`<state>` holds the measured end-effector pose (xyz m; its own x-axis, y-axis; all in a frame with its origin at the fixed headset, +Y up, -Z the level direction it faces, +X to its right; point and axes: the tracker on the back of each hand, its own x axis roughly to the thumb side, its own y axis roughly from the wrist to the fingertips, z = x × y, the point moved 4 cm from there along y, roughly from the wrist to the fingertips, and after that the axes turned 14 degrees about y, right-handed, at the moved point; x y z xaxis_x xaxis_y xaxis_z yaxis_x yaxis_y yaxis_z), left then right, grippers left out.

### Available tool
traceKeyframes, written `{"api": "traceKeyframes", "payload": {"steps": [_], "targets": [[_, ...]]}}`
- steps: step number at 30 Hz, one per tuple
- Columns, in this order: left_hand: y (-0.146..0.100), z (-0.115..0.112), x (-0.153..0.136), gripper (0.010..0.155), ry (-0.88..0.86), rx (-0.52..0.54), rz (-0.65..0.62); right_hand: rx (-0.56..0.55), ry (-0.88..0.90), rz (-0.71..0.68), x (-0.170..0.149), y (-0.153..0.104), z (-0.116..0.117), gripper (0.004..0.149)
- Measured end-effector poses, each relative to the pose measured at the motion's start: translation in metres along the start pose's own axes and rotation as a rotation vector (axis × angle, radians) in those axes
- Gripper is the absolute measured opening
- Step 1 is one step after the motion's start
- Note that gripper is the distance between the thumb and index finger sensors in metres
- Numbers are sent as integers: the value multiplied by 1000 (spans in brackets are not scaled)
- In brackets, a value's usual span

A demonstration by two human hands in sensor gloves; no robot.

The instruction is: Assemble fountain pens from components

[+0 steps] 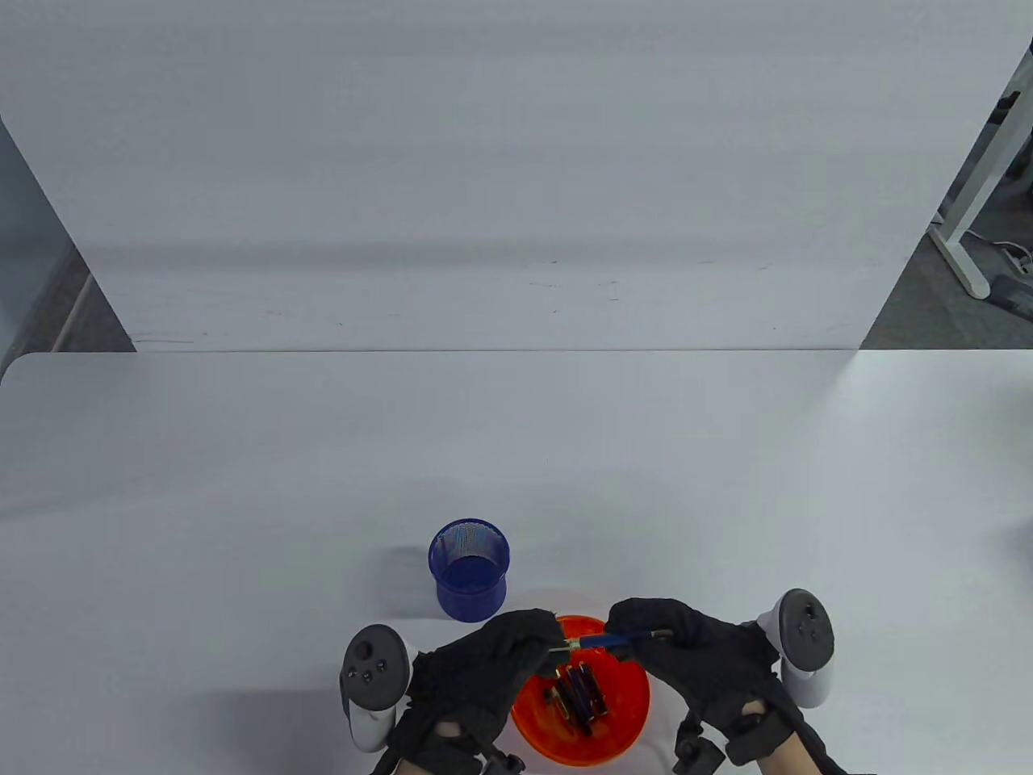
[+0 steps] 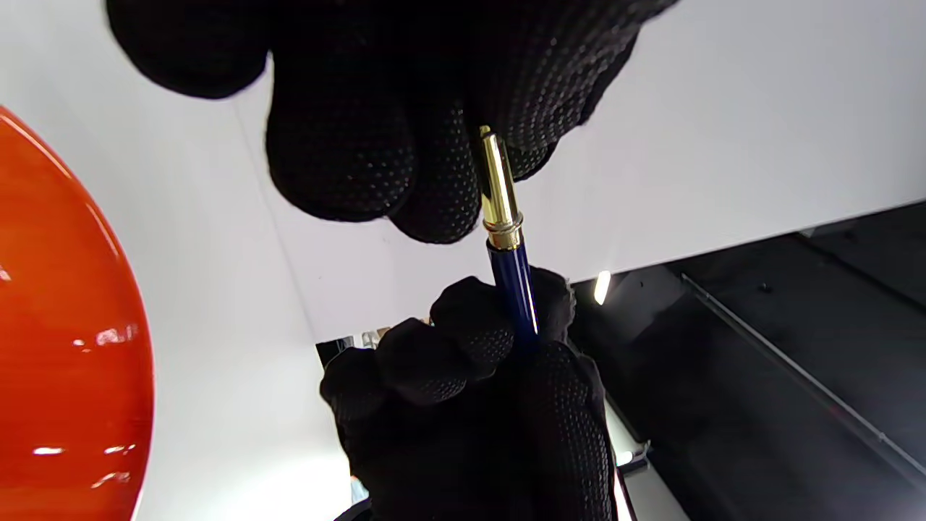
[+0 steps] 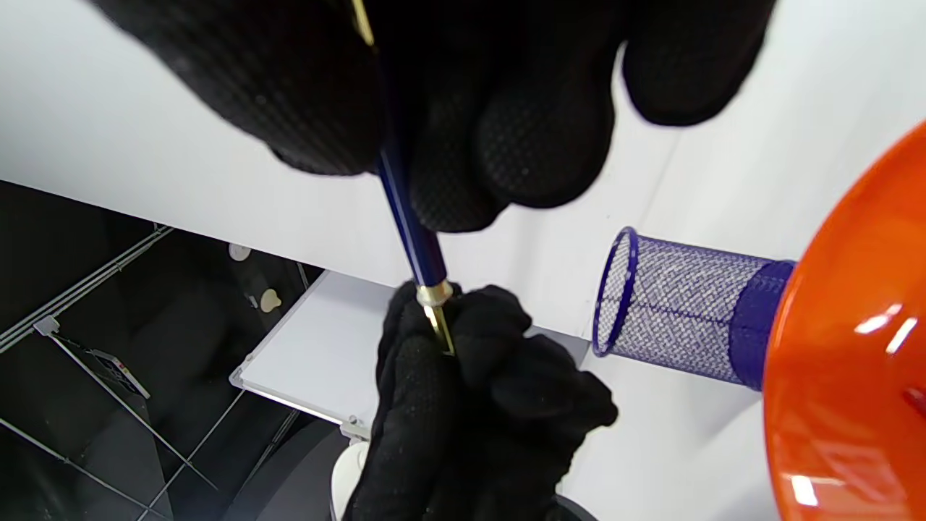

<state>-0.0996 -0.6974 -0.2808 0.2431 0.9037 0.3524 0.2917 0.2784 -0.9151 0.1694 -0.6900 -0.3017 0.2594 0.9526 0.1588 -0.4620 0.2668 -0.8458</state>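
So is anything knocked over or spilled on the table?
No, nothing stands out. The blue mesh cup stands upright, the pen parts lie inside the orange bowl, and both hands, left and right, hold one blue pen above it.

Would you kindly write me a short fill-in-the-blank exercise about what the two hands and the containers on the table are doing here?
1. The right hand grips the pen's ____ barrel.
2. The left hand pinches the pen's ____-coloured metal end.
3. Spare pen parts lie in the ____ bowl.
4. The blue mesh cup stands on the table on the ____ hand's side of the bowl.

Missing words: blue; gold; orange; left
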Motion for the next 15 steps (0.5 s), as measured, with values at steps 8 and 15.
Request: {"api": "traceKeyframes", "payload": {"steps": [8, 15], "targets": [[1, -1, -2, 39, -35, -8, 6, -16, -29, 1, 3, -1, -1, 43], [1, -6, -4, 39, -47, -42, 18, -48, -34, -30, 2, -1, -1, 43]]}}
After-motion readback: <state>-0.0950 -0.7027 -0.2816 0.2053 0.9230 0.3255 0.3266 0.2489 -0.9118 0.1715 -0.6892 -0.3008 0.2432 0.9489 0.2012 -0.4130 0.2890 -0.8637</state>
